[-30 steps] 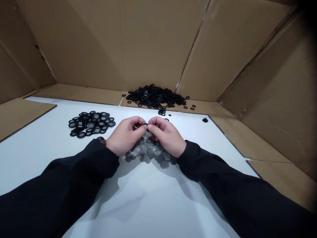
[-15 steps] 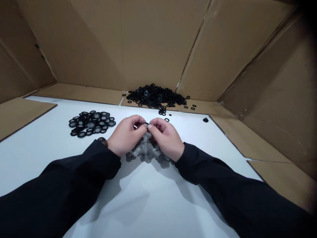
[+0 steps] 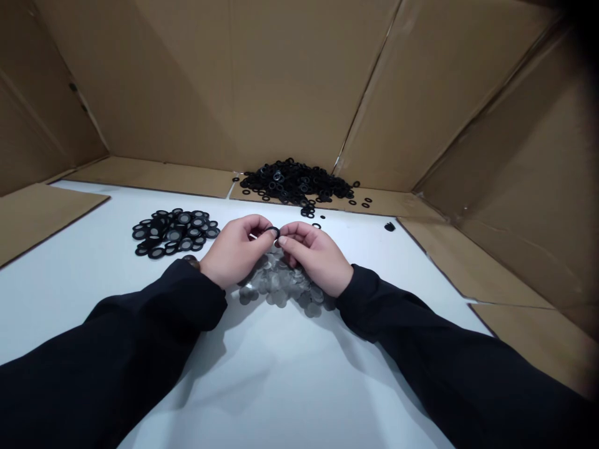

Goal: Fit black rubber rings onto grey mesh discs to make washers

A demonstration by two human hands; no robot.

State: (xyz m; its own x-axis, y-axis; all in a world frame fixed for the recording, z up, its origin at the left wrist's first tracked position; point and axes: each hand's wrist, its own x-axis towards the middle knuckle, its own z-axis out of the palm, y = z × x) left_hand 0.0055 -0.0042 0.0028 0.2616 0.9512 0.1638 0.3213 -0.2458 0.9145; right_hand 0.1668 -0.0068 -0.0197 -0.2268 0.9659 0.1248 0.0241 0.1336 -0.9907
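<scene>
Over the white tabletop (image 3: 281, 386), the left hand (image 3: 234, 252) and right hand (image 3: 318, 259) meet at the centre, just above a loose spread of grey mesh discs (image 3: 281, 288). Held between them is a thin black rubber ring (image 3: 272, 232), raised clear of the discs. Its outline reads as a narrow oval, with the long axis running roughly across the view, from hand to hand. The ring itself is round, so this axis comes from the tilt alone.

Finger state: both hands are curled and pinching. The right thumb (image 3: 282, 239) presses at the ring's lower right edge, and the left fingers (image 3: 262, 228) close in from the other side. Neither hand is clearly nearer; the ring sits about midway. A pale sliver shows inside the left fingers, too small to identify.

Ring surface looks matte, with no mesh visible across its opening. To the left lies a cluster of black-rimmed mesh washers (image 3: 173, 232); farther off, a heap of black rubber rings (image 3: 294, 182) rests on the cardboard lining (image 3: 210, 81).
</scene>
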